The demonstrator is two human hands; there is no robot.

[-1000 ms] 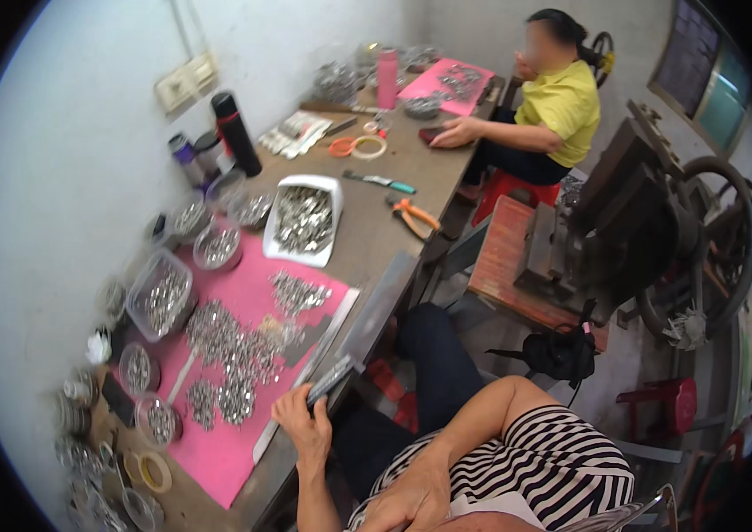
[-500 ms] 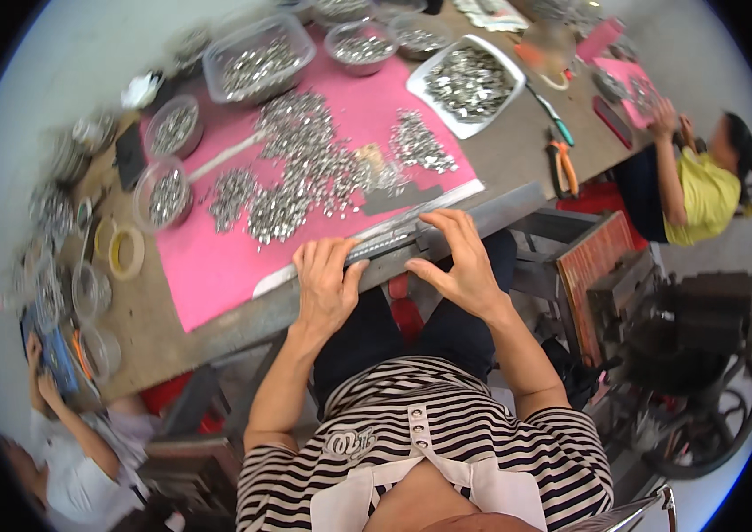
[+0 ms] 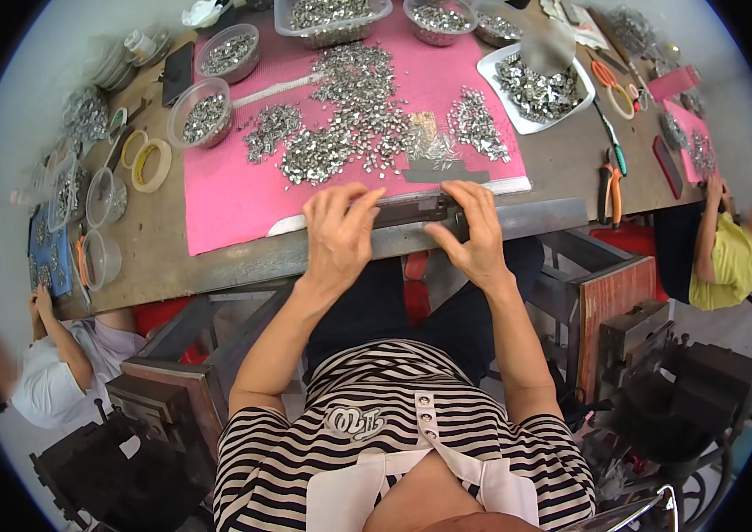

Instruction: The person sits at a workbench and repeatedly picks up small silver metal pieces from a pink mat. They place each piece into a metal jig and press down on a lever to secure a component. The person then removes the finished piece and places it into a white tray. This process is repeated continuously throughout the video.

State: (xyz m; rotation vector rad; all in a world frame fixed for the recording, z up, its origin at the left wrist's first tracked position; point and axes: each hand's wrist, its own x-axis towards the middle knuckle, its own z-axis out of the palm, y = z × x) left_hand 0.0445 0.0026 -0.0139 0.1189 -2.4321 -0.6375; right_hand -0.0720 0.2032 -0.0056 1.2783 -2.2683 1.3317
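Note:
A narrow dark metal bar (image 3: 404, 212) lies along the table's front edge between my hands. My left hand (image 3: 337, 235) closes on its left end, fingers bent and thumb alongside. Around the right end, my right hand (image 3: 475, 232) has its fingers on the far side and its thumb on the near side. Just beyond the bar, a pink mat (image 3: 238, 213) carries heaps of small shiny metal pieces (image 3: 363, 115). A dark grey flat strip (image 3: 447, 173) and a small tan patch (image 3: 423, 124) lie close to the pieces.
Clear tubs (image 3: 201, 113) and a white tray (image 3: 562, 115) hold more pieces. Orange-handled pliers (image 3: 610, 191) lie to the right, tape rolls (image 3: 152, 166) to the left. A metal rail (image 3: 540, 215) runs along the front edge. Co-workers sit at both sides, one in a yellow shirt (image 3: 731, 270).
The view has shifted, so the table sits higher and further right. The bar earlier showed a row of shiny bits; now a plain dark face shows. My right fingers have closed in around its end.

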